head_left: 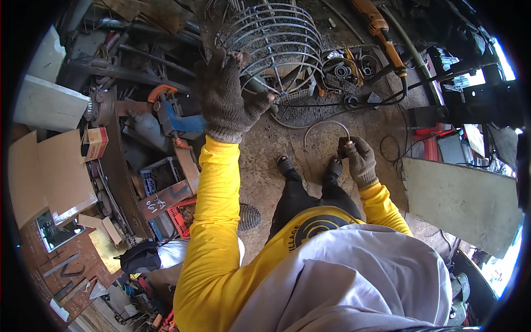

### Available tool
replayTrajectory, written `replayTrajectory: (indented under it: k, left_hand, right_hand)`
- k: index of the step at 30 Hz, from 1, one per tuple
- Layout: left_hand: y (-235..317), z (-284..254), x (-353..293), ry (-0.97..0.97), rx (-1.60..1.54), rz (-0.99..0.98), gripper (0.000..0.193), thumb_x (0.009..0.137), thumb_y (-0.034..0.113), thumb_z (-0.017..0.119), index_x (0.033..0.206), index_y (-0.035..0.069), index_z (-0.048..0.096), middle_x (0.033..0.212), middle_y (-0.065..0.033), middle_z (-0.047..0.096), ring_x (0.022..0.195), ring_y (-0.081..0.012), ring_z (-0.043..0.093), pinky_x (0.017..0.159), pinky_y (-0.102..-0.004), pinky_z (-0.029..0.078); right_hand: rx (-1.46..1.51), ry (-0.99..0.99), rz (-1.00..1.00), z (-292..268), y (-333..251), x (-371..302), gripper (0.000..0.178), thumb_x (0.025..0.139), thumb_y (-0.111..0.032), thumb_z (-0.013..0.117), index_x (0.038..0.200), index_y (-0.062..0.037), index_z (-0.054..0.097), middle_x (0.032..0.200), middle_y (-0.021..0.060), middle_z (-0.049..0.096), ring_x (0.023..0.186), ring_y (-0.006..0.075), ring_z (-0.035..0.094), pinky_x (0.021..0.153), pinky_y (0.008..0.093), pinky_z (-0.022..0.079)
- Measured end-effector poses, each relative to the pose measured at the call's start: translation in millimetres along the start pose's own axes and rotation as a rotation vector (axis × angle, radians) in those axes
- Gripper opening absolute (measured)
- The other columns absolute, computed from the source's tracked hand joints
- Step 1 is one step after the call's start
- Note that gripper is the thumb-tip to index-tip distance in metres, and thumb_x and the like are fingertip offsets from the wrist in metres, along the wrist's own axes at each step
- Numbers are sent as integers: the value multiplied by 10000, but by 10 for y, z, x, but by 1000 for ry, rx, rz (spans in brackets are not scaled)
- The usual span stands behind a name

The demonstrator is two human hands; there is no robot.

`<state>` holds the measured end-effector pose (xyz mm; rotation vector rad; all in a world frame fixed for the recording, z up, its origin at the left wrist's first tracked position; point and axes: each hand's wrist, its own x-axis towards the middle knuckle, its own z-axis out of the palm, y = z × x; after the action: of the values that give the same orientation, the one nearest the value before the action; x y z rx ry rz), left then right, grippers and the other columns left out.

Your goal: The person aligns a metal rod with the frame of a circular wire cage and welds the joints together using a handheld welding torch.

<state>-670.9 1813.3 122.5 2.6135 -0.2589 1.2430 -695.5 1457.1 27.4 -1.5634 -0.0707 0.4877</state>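
A curved metal rod (326, 124), bent into a half ring, is gripped at one end by my right hand (360, 161), which wears a brown knit glove. Its fingers are closed around the rod. My left hand (228, 95), gloved the same way with bare fingertips, is open, thumb spread from the fingers. It is raised beside a cage of bent metal rods (282, 48), which has several curved hoops joined by crossing rods. Whether its fingers touch the cage I cannot tell.
An orange angle grinder (381, 33) lies at the far right, its black cable (402, 91) trailing over the workbench. A blue clamp-like tool (182, 120) stands left of my left arm. Grey panels (462, 202) lean at right; cardboard (58, 174) lies at left. My sandalled feet (286, 166) are below.
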Motion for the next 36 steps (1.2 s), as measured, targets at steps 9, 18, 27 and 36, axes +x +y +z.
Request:
replayTrajectory:
  k: [9,18,27,36]
  left_hand:
    - [152,-91,-68,-61,21,13,857,794,685,679,1400,107,497,1288,-131,605,1284,-336,520,1131,-582,293]
    - [294,-123,-173,-79,65,38,751,868,598,674,1341,30,544,1208,-143,670,1253,-310,560,1094,-486,378]
    - [800,27,-894,-149,-427,-601,490,933,373,688,1279,35,614,1194,-168,680,1070,-308,680,919,-381,528]
    - [613,333,-810,-19,-926,-1147,286,972,212,660,1149,-9,698,1017,-88,732,890,-158,684,805,-297,548]
  right_hand:
    - [55,8,21,-10,31,-12,252,1014,-170,580,1084,58,661,858,64,673,744,127,613,702,269,506]
    - [59,-33,25,0,-33,31,291,1023,-217,578,1100,54,653,848,55,660,756,123,605,712,271,502]
    - [74,-168,-165,433,-529,629,270,1021,-232,589,1055,25,666,812,43,659,747,115,601,703,273,502]
    - [-101,-188,-278,707,-432,1354,258,985,-243,651,1036,6,695,856,64,731,788,107,673,726,257,533]
